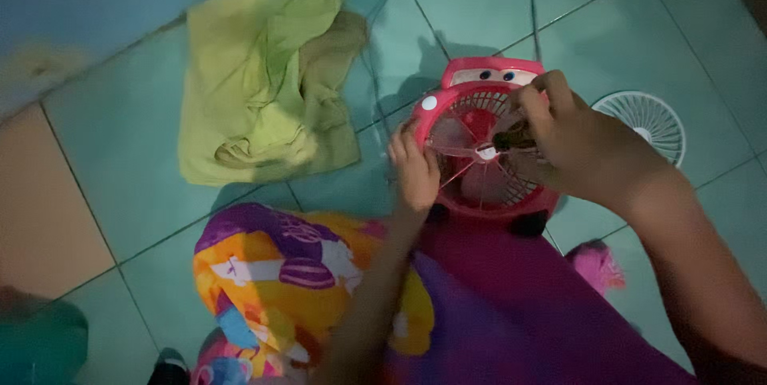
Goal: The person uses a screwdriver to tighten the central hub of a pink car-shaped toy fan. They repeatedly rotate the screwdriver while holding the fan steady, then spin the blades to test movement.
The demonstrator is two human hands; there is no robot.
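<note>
We steady the red fan on the floor with our left hand at its rim while our right hand, clamped on a screwdriver, works its hub; next, keep the tip seated.

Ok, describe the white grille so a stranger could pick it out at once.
Start at the red car-shaped fan on the green tiled floor, where the left hand steadies the rim and the right hand works a dark tool at the hub. Just right of that hand lies the white grille, flat on the tiles: the only round, white, slatted thing there.
</note>
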